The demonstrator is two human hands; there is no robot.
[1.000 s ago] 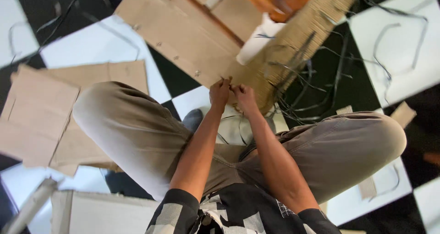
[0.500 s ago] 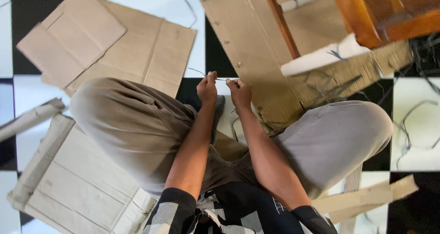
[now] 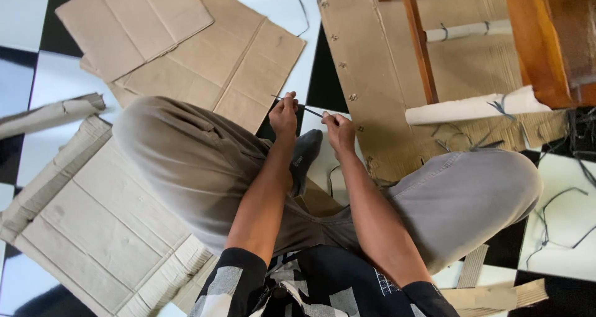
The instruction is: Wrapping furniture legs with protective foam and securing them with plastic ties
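We see a short-sleeved top (image 3: 323, 289), black with pale grey and white blocks, its sleeves ending above the elbows so both forearms are bare. On the right sleeve (image 3: 388, 285) there is a fine white grid pattern. The legs are in loose grey-beige trousers (image 3: 186, 162), creased at the knees, and one foot wears a dark grey sock (image 3: 304, 158).

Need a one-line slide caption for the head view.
Seated person's left hand and right hand hold a thin dark strip above flattened cardboard.
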